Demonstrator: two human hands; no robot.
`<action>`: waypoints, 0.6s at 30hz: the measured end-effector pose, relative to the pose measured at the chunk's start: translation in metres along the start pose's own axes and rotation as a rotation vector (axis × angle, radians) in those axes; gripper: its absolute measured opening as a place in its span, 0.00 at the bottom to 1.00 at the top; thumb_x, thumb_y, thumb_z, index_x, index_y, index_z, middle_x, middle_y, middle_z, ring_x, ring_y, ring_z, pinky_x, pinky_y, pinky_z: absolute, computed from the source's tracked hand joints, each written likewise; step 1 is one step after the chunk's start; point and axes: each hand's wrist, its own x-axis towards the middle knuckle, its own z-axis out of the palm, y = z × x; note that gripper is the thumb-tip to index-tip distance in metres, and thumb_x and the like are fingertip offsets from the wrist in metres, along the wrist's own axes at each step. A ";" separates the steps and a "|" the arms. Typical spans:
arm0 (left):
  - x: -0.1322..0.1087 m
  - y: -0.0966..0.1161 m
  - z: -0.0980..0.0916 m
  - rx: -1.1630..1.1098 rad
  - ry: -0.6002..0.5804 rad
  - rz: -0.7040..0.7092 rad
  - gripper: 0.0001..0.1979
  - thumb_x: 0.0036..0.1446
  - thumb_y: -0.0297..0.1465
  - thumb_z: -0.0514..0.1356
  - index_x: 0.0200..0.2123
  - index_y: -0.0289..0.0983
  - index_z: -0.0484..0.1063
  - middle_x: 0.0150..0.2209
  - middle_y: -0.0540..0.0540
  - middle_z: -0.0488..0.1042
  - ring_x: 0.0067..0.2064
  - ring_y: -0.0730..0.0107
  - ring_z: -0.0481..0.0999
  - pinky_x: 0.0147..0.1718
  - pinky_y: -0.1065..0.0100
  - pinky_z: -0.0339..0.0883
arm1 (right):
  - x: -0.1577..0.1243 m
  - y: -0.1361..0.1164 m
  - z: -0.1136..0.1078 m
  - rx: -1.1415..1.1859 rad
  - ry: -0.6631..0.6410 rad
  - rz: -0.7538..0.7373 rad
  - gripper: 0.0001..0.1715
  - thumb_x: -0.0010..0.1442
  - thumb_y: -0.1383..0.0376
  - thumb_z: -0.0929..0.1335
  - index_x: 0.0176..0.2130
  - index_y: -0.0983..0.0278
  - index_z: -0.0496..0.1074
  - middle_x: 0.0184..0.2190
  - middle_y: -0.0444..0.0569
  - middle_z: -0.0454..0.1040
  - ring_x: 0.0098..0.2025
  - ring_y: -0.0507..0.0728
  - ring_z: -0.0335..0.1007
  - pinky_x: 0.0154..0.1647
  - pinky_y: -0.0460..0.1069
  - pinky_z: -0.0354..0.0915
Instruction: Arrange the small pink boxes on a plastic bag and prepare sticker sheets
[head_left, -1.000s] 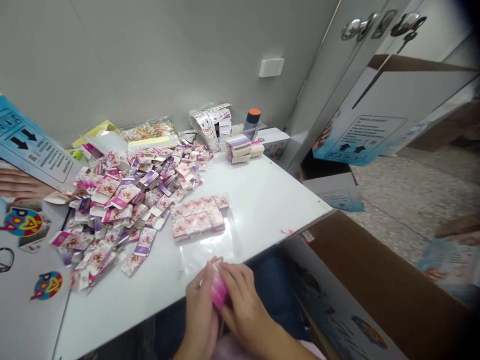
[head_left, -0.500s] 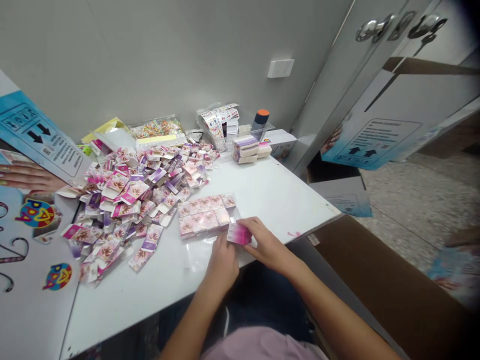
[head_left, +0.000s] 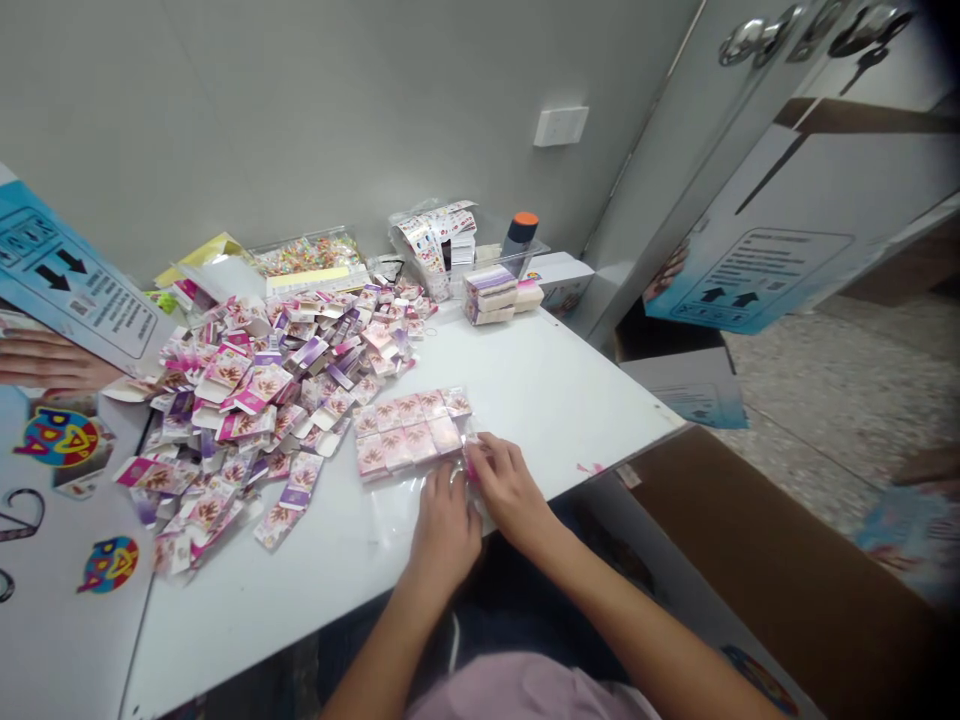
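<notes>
Bare white table (head_left: pixel 570 390) lay open right of the box rows (head_left: pixel 409 430) — the carton heap (head_left: pixel 262 400) crowded the left side.

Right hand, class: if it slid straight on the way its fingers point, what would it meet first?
Probably the block of pink boxes set in rows on the table: the right hand points up and left at its near right corner, close to it. Whether they touch is unclear.

The table (head_left: pixel 555 380) is finished in plain white. The heap of flat cartons (head_left: pixel 262 390) is printed in pink, purple and white with brown flowers, as is the block of boxes (head_left: pixel 409 432). The small box (head_left: pixel 470 466) at the right hand (head_left: pixel 510 487) is coloured bright pink. The bottle (head_left: pixel 519 238) is capped in orange.
</notes>
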 end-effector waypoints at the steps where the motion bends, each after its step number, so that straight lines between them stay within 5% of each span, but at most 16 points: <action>1: 0.000 0.001 0.000 0.008 -0.003 -0.002 0.24 0.60 0.25 0.53 0.60 0.33 0.60 0.58 0.34 0.63 0.58 0.49 0.64 0.56 0.44 0.63 | 0.000 0.000 0.001 -0.003 0.005 0.006 0.26 0.64 0.75 0.59 0.61 0.74 0.64 0.55 0.71 0.65 0.54 0.70 0.63 0.50 0.66 0.70; 7: 0.000 0.005 0.003 0.058 -0.014 -0.062 0.30 0.61 0.29 0.54 0.64 0.28 0.53 0.61 0.30 0.61 0.60 0.46 0.62 0.58 0.46 0.60 | 0.001 0.000 0.000 -0.031 -0.022 -0.049 0.23 0.64 0.75 0.60 0.57 0.80 0.66 0.54 0.74 0.66 0.57 0.71 0.61 0.53 0.65 0.68; 18: -0.001 0.004 0.002 0.098 -0.049 -0.075 0.30 0.58 0.30 0.56 0.63 0.30 0.56 0.59 0.31 0.63 0.60 0.45 0.62 0.56 0.47 0.62 | -0.004 0.000 0.015 -0.020 0.017 0.013 0.27 0.64 0.74 0.61 0.61 0.75 0.63 0.56 0.71 0.66 0.56 0.69 0.63 0.53 0.64 0.68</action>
